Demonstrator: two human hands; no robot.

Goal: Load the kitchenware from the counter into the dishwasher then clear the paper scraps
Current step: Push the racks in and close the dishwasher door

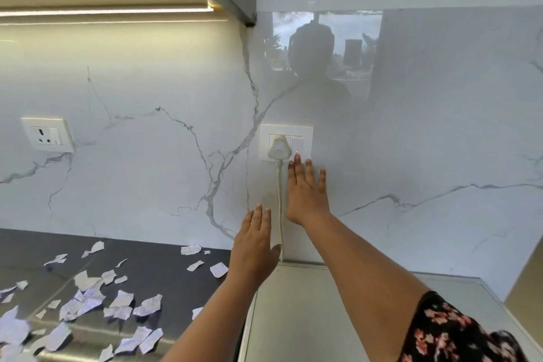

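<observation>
Both hands reach up toward the white marble wall [147, 179] in the middle of the frame. The right hand [307, 194] is flat and wide, holding nothing, and one fingertip touches the switch plate [302, 138] just under a tiny red light. A white plug [279, 150] sits in that plate, and its cord [279, 209] hangs down between the two hands. The left hand [254, 247] is lower, wide too, and holds nothing. Torn paper scraps [88, 300] lie all over the dark counter [164, 270] in the lower left of the frame. Another socket [48, 135] is on the wall at the far left.
</observation>
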